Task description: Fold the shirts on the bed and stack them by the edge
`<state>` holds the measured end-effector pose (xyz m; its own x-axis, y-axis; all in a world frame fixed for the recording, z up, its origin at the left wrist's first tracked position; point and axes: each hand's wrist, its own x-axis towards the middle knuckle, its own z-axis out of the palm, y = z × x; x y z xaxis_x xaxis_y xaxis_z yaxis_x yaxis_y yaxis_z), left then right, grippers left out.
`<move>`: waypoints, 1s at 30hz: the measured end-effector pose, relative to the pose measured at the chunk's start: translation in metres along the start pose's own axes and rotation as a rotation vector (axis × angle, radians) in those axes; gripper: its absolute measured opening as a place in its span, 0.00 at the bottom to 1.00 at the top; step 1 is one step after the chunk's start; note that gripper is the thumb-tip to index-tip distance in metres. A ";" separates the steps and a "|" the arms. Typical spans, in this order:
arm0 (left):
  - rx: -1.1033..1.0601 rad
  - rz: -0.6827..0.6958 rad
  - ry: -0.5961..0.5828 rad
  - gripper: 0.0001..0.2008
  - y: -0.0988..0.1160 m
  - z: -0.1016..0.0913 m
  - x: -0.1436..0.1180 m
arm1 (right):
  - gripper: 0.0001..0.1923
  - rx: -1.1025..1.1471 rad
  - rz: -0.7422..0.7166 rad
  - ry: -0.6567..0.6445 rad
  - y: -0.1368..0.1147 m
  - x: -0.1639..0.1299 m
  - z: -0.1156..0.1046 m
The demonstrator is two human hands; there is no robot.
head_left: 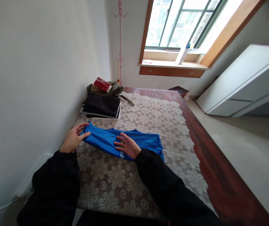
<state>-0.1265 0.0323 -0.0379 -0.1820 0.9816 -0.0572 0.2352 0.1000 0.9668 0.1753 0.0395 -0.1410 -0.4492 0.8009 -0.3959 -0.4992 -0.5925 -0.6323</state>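
Note:
A blue garment (146, 141) with white and yellowish print lies folded into a long strip across the table. At its left end is my left hand (74, 136), thumb and fingers apart and touching the fabric's edge. My right hand (128, 146) rests flat over the middle of the strip with its fingers spread, partly covering the print. Both hands are open, and black sleeves cover my wrists.
A floral lace cloth (117, 175) covers the dark red wooden table (210, 163). Against the left wall sit a stack of folded black clothes (101, 105), an olive-green bag (115, 88) and a red packet (102, 84). A white cabinet (238, 78) stands at right.

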 end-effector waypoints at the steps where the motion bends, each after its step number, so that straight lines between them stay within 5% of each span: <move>1: 0.012 0.063 -0.025 0.36 0.018 0.016 -0.003 | 0.19 -0.010 -0.011 -0.014 -0.005 -0.004 -0.001; 6: 0.074 0.413 -0.336 0.28 0.095 0.131 -0.038 | 0.28 -0.034 -0.142 -0.039 -0.050 -0.044 -0.031; 8: 0.008 0.476 -0.585 0.31 0.104 0.166 -0.053 | 0.34 -0.057 -0.170 0.002 -0.067 -0.064 -0.050; 10: -0.036 0.486 -0.701 0.27 0.096 0.182 -0.063 | 0.41 -0.079 -0.171 0.056 -0.076 -0.082 -0.070; 14: 0.107 0.487 -0.588 0.18 0.041 0.179 -0.069 | 0.50 -0.136 -0.109 0.188 -0.077 -0.100 -0.104; 17: 0.402 0.556 -0.580 0.22 -0.009 0.174 -0.075 | 0.39 -0.348 -0.104 0.270 -0.077 -0.100 -0.125; 20: 0.648 0.624 -0.573 0.23 -0.045 0.175 -0.084 | 0.33 -0.717 -0.277 0.332 -0.085 -0.094 -0.142; 25: 0.692 0.651 -0.540 0.11 -0.073 0.173 -0.087 | 0.30 -0.933 -0.400 0.359 -0.095 -0.076 -0.160; 30: 0.676 0.659 -0.547 0.10 -0.079 0.169 -0.084 | 0.30 -1.048 -0.455 0.411 -0.097 -0.074 -0.167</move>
<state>0.0314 -0.0303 -0.1515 0.5825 0.7975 0.1571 0.6371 -0.5680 0.5211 0.3810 0.0517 -0.1620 -0.0251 0.9980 -0.0588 0.3771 -0.0451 -0.9251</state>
